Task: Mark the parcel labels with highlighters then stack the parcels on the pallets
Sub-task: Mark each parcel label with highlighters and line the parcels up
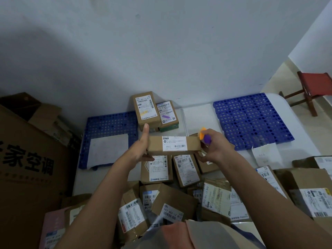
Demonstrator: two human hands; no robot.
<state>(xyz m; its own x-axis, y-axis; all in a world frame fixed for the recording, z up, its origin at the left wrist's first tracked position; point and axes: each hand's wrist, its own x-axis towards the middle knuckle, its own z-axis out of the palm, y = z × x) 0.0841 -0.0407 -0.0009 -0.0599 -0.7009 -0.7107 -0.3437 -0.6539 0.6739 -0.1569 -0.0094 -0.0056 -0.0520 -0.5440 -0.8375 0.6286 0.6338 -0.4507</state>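
Parcel (173,145) held in air above table pile, betw both hands. Left grip (142,148) clamped on left end; right grip (213,148) pinches right end + highlighters (204,136). Looks light, stiff cardboard; hold by ends.

A long brown cardboard parcel (173,146) with a white barcode label (174,146) is held level above the counter, gripped at both ends. Purple and orange highlighters (204,136) poke up at its right end. Two blue perforated pallets (251,121) lie beyond; the left pallet (107,126) has marked parcels (154,112) beside it.
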